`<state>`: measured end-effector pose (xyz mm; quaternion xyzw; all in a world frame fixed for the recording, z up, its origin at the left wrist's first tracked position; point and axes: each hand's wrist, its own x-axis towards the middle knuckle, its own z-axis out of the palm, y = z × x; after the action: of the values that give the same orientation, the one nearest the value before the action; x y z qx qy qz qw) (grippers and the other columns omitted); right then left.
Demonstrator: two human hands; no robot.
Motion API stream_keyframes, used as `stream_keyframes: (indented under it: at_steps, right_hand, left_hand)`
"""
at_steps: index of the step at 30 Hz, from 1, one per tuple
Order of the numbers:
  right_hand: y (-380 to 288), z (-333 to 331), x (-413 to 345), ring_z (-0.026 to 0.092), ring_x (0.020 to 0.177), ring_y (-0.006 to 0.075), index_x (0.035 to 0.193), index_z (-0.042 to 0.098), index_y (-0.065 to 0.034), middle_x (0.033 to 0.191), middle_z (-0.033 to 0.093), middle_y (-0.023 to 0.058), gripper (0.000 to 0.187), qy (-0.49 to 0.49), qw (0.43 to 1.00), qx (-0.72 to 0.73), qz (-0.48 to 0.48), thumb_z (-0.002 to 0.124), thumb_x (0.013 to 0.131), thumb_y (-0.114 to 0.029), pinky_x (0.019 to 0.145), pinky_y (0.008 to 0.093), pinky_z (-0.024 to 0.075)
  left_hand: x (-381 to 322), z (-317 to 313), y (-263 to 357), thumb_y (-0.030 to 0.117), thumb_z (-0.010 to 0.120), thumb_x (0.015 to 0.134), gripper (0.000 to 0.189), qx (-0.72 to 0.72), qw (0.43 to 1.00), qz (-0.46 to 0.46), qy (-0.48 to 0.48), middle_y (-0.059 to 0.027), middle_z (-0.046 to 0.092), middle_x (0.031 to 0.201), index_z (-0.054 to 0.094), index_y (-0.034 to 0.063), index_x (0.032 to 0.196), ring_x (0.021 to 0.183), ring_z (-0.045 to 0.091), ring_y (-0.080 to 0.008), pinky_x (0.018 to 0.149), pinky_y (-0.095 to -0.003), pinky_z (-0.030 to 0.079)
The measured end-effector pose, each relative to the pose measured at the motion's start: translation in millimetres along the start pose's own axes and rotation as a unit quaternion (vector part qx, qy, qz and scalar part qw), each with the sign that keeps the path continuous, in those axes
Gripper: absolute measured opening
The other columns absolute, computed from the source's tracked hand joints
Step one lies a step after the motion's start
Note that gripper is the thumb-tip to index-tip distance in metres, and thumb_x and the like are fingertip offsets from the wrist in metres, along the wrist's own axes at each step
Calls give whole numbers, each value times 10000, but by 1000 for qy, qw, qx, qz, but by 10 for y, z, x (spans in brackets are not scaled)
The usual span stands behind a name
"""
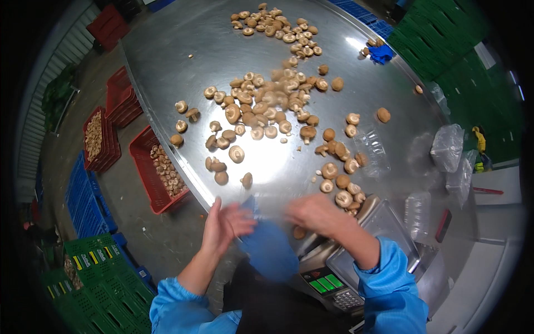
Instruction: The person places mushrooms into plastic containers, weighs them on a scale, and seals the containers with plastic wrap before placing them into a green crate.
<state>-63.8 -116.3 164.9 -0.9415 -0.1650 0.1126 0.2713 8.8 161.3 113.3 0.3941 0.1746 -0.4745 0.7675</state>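
Note:
Brown-capped mushrooms (260, 107) lie scattered over a shiny metal table (167, 62). My left hand (227, 225), palm turned inward and fingers apart, is at the table's near edge. Beside its fingertips a blue thing, perhaps a glove (269, 248), hangs blurred between my two hands; whether either hand touches it is unclear. My right hand (315, 215) is bent and blurred over the near part of the table, and what its fingers hold cannot be made out. Just right of it more mushrooms (343, 198) rest against a digital scale with a metal pan (377, 242) and a lit green display.
Clear plastic trays (417, 215) and plastic bags (447, 148) lie at the right. A red-edged tool (443, 225) is near the scale. On the floor at left stand red crates (139, 146), some holding mushrooms, blue pallets (85, 196) and green crates (104, 292).

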Motion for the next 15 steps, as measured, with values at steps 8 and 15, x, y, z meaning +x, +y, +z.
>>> stream_keyframes:
  at_steps: [8,15]
  right_hand:
    - [15,314,862,646,819,357,1055,633,-157,895,664,119,195,-63,984,146,-80,601,918,-291,701,450,506]
    - [708,-379,1307,671,918,261,1170,668,-106,1066,700,116,314,-197,960,200,13,653,915,-288,804,358,528]
  left_hand:
    - [233,-232,339,425,551,930,597,-161,983,-75,43,-331,526,1244,384,-54,1244,1178,533,-518,954,-628,480]
    - [902,50,699,370,605,907,707,-154,984,-93,11,-266,380,1346,254,-16,1383,1287,416,-518,1000,-668,412]
